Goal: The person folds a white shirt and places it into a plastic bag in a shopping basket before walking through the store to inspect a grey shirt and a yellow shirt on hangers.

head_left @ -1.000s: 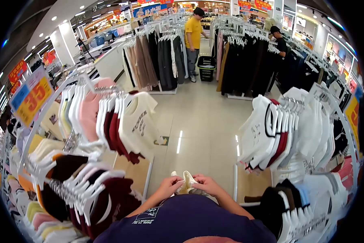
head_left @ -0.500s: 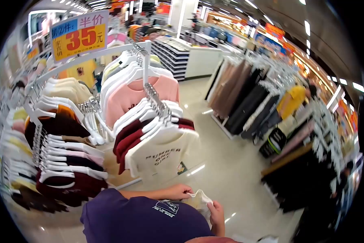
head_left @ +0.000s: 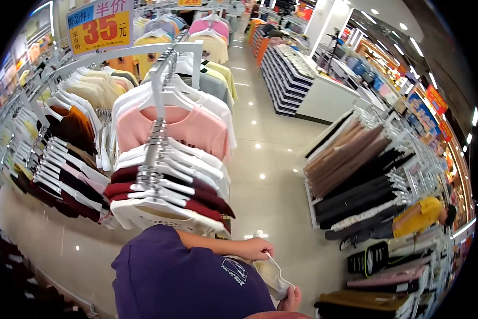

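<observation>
A cream cloth garment (head_left: 271, 276) hangs between my two hands in front of my purple shirt (head_left: 180, 274). Its pale upper edge is stretched from one hand to the other, and my shirt hides part of it. My left hand (head_left: 259, 248) pinches one end of this edge, its forearm crossing in front of the hanging tops. Lower and to the right, my right hand (head_left: 290, 299) grips the other end. Nearest to my left arm is a cream printed T-shirt (head_left: 159, 212) on a white hanger, at the front of a rack.
Dark red tops and a pink T-shirt (head_left: 170, 127) hang behind it on a metal rail (head_left: 156, 138). A price sign (head_left: 101, 27) stands above. Trouser racks (head_left: 350, 159) line the right, where a person in yellow (head_left: 417, 217) bends. Tiled floor (head_left: 260, 181) runs between.
My view has turned and tilted, so the racks have shifted and the aisle shows more. Both hands still hold the garment and appear slightly further right.
</observation>
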{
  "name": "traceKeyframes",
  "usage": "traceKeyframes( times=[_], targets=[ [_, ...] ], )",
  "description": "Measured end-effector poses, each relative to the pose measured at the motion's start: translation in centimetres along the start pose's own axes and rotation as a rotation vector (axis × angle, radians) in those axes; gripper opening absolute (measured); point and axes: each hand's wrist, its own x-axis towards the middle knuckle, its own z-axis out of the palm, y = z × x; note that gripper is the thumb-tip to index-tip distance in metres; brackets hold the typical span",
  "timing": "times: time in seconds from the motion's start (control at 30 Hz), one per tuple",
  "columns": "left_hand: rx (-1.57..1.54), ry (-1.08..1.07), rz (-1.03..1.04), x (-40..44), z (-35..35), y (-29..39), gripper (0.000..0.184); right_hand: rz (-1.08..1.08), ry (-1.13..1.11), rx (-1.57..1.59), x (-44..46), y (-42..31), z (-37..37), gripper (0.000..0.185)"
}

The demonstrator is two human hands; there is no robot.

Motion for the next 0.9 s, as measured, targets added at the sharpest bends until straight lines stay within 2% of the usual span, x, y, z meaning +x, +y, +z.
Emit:
traceKeyframes(
  times=[0.07, 0.1, 0.13, 0.2, 0.33, 0.4, 0.57, 0.73, 0.77, 0.8, 0.9],
  targets=[
    [-0.018, 0.070, -0.053, 3.2, -0.2, -1.9, 0.017, 0.048, 0.001, -0.018, 4.2, -2.8, 0.5, 0.015],
    [0.115, 0.134, -0.007, 4.8, -0.6, -2.7, 0.017, 0.054, -0.038, -0.041, 6.6, -3.4, -0.3, 0.015],
    [0.064, 0.120, -0.166, 6.4, -0.7, -3.7, 0.019, 0.056, -0.081, -0.068, 9.6, -4.2, -1.3, 0.015],
    [-0.022, 0.190, -0.241, 9.0, -2.2, 0.0, 0.019, 0.084, -0.195, -0.083, 15.0, -7.2, -1.9, 0.014],
    [0.144, 0.393, -0.128, 15.5, -4.6, -0.7, 0.018, 0.163, -0.435, -0.086, 26.7, -11.4, -0.6, 0.012],
    [0.151, 0.506, -0.181, 17.4, -6.6, 0.1, 0.019, 0.156, -0.560, -0.138, 33.4, -10.9, -0.3, 0.011],
    [0.094, 0.777, -0.268, 19.0, -11.3, -2.3, 0.018, 0.215, -0.855, -0.205, 44.0, -12.5, 6.8, 0.011],
    [0.045, 0.985, -0.375, 20.3, -17.7, -4.6, 0.016, 0.162, -0.970, -0.259, 52.2, -10.8, 15.1, 0.009],
    [0.007, 1.042, -0.282, 21.1, -19.4, -6.6, 0.017, 0.148, -0.990, -0.272, 54.1, -10.6, 16.5, 0.009],
    [0.032, 1.062, -0.274, 22.1, -20.8, -8.4, 0.017, 0.135, -1.006, -0.288, 55.8, -10.6, 17.8, 0.009],
    [0.101, 1.105, -0.247, 25.4, -28.0, -8.2, 0.017, 0.178, -0.971, -0.389, 61.4, -11.4, 21.9, 0.008]
  ],
)
